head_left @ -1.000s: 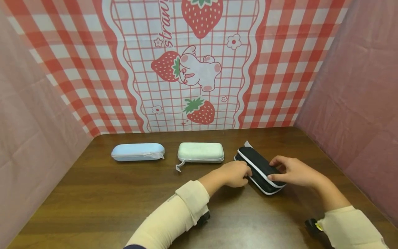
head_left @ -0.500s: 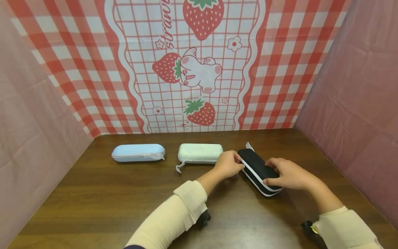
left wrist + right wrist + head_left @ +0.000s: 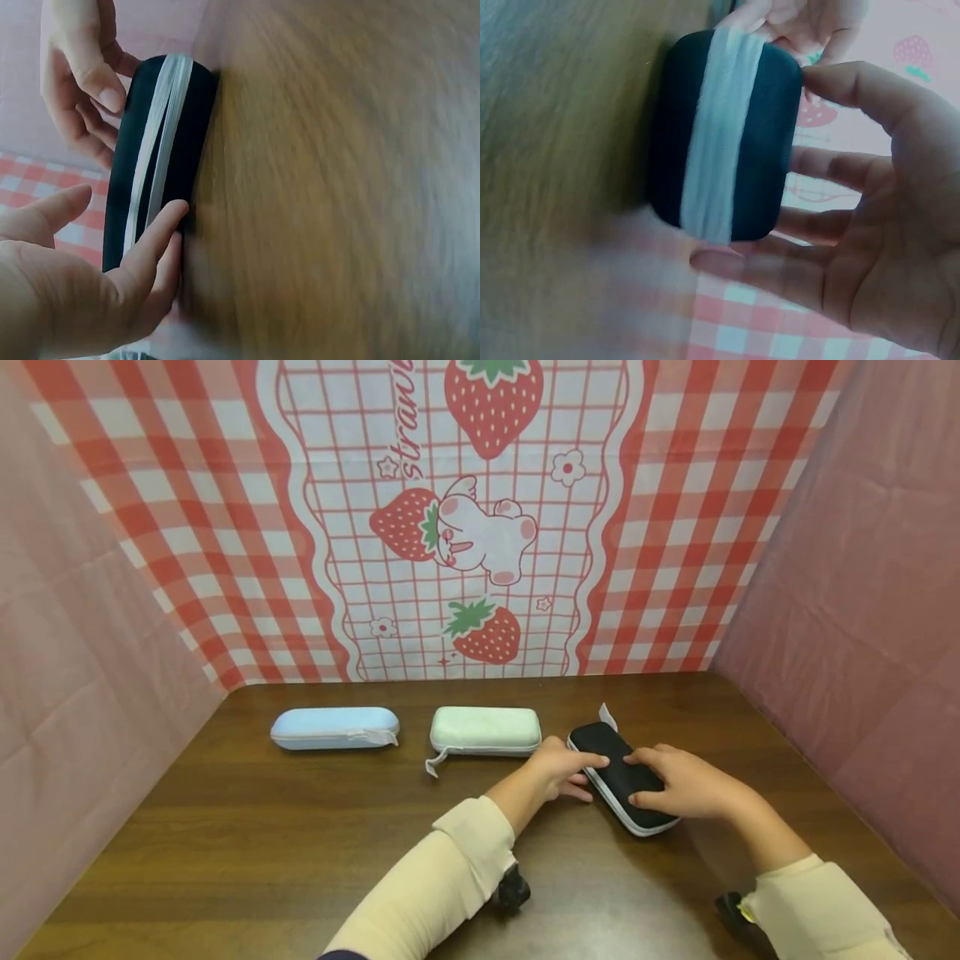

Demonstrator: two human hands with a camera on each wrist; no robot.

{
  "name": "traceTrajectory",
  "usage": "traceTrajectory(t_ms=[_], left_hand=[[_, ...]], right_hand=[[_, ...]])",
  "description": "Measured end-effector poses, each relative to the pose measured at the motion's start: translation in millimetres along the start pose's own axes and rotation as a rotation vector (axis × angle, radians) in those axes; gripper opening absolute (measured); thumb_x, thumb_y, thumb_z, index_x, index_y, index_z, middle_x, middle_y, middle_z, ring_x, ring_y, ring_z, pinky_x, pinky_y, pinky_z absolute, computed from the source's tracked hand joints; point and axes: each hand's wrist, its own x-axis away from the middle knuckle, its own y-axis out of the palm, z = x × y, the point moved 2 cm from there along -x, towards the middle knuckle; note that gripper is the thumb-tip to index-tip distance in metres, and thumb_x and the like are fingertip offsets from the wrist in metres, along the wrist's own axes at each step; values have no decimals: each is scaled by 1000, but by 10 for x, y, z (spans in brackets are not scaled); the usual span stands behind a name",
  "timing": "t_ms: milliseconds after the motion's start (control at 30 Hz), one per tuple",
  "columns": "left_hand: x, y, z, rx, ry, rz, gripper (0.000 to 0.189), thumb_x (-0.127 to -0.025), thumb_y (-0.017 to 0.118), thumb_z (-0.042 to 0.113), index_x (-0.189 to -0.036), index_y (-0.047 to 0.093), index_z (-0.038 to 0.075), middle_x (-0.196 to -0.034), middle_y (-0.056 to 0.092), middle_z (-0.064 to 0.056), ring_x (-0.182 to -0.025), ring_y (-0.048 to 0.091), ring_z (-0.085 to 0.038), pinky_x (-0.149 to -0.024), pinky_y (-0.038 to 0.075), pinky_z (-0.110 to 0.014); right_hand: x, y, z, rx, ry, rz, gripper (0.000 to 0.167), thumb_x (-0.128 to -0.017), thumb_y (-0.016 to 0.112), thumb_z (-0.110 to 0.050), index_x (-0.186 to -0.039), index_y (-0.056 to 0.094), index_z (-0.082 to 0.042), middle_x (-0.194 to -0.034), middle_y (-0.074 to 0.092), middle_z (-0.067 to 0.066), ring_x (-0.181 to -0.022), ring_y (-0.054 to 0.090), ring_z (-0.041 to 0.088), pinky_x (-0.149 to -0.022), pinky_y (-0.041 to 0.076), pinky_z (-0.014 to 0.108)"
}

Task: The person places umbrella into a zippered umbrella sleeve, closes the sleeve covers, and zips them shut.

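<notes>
A black zip case (image 3: 618,772) with white zipper edging lies slanted on the table at the right in the head view. Its lid is down; in the left wrist view a narrow slit shows between the two zipper bands. At its left side is my left hand (image 3: 558,768), thumb over the lid, the other fingers extended low along the case's side (image 3: 169,127). My right hand (image 3: 693,783) rests on the lid from the right with spread fingers. In the right wrist view those fingers lie loosely about the case's end (image 3: 761,165). A white pull ribbon (image 3: 608,717) sticks out at the far end.
A pale green case (image 3: 485,728) with a ribbon stands left of the black one, close to my left hand. Farther left is a light blue case (image 3: 333,727). A checked strawberry cloth (image 3: 487,535) hangs behind the brown table (image 3: 300,835), with pink cloth at both sides.
The black case's lid has come down and the gap between its zipper bands has narrowed. My left hand moved up along its left side, then spread its fingers; the right hand stayed on the lid.
</notes>
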Motion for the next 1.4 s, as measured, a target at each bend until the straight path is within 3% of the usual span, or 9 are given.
traceTrajectory(t_ms=[133,300,467,667,933,1200,1400], left_hand=[[16,58,-3,40,-18,29,62,-78,77,-2,-127,41,-7,-112,55,-24,-98,61,-41,-70,56,-51],[16,77,24,77,-53,45,75,-74,78,-7,-136,36,-5,-121,53,-28,-108,57,-45,-76,54,-57],[15,31,20,143,-76,44,81,-73,77,-11,-140,33,-3,-125,54,-23,-110,56,-43,-79,53,-58],[6,49,-22,172,8,69,56,-72,76,-13,-122,53,0,-101,64,-20,-94,65,-37,-74,53,-60],[23,49,-19,189,3,112,75,-73,77,-7,-131,33,12,-103,54,-26,-85,66,-47,-72,50,-65],[39,-34,-18,212,46,97,81,-68,75,-9,-131,30,15,-103,50,-26,-81,66,-47,-66,50,-66],[66,-102,23,233,96,40,85,-70,79,-6,-135,30,19,-93,59,-26,-77,68,-43,-62,54,-58]], right_hand=[[-15,24,33,-65,16,8,58,-78,79,-38,-121,61,-3,-113,58,19,-96,58,28,-76,51,46],[-13,69,67,-91,20,32,62,-75,81,-41,-121,60,-4,-113,56,18,-95,58,28,-75,50,44],[3,78,68,-99,3,71,63,-74,83,-41,-120,61,-5,-112,56,16,-95,60,28,-75,50,43],[-2,122,63,-133,-11,139,64,-71,86,-39,-117,61,-3,-109,55,17,-96,63,32,-73,52,39],[-35,139,17,-159,-19,191,64,-69,88,-38,-115,60,-4,-111,53,18,-95,60,30,-72,53,41],[-44,177,1,-202,-36,208,64,-72,86,-39,-119,58,-7,-113,54,14,-96,61,27,-73,54,41],[-1,107,2,-307,-35,230,56,-80,82,-29,-124,56,-7,-118,55,15,-100,61,32,-73,54,38]])
